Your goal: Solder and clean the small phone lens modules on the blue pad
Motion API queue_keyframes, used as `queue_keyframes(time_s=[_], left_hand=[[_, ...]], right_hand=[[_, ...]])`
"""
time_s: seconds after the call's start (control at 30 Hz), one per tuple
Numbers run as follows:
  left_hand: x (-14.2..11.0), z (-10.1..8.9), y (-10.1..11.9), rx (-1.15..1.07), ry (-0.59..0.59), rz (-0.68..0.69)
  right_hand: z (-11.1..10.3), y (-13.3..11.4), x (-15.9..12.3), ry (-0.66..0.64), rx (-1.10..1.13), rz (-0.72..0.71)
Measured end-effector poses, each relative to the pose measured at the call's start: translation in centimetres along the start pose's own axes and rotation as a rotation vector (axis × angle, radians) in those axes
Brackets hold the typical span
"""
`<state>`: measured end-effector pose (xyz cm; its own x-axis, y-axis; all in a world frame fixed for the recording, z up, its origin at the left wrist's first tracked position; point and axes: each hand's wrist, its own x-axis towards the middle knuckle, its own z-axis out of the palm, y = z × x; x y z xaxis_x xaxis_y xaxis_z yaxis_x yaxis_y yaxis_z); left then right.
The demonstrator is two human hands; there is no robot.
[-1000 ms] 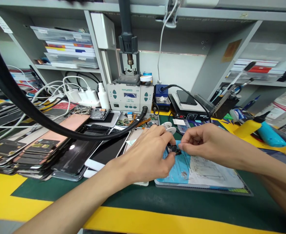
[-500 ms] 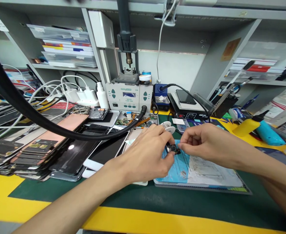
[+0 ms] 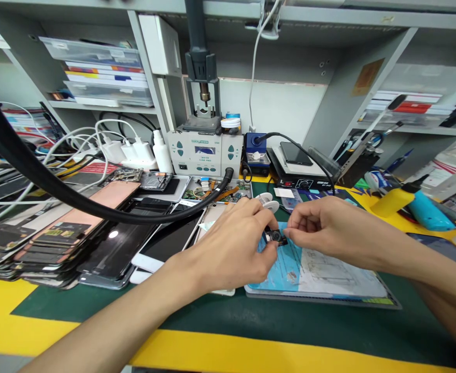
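Note:
A small black camera module [image 3: 276, 237] is pinched between both my hands above a blue and white work mat [image 3: 321, 272]. My left hand [image 3: 233, 246] grips it from the left with thumb and fingers curled. My right hand [image 3: 321, 225] pinches its right edge with fingertips pressed together. Both hands hover just over the mat's upper left corner. A white phone [image 3: 181, 235] lies partly under my left hand.
Stacks of phone screens [image 3: 57, 233] crowd the left. A thick black hose [image 3: 76, 199] arcs across to a hot-air station [image 3: 204, 153]. A heating plate with a phone [image 3: 298, 160] stands behind. Yellow and blue bottles [image 3: 414, 204] lie at right. Yellow tape edges the green bench mat [image 3: 290, 321].
Almost nothing differs; the view has shifted very slightly and both hands keep pinching the small module in the same place.

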<state>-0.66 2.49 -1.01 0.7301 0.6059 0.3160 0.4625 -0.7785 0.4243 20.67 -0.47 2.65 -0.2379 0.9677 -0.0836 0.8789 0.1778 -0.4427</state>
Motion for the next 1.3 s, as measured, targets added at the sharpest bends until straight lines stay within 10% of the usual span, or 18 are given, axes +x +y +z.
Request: queue_keyframes(time_s=[1.3], left_hand=[[0.07, 0.00, -0.11, -0.037, -0.004, -0.024]], right_hand=[[-0.42, 0.25, 0.03, -0.006, 0.118, 0.034]])
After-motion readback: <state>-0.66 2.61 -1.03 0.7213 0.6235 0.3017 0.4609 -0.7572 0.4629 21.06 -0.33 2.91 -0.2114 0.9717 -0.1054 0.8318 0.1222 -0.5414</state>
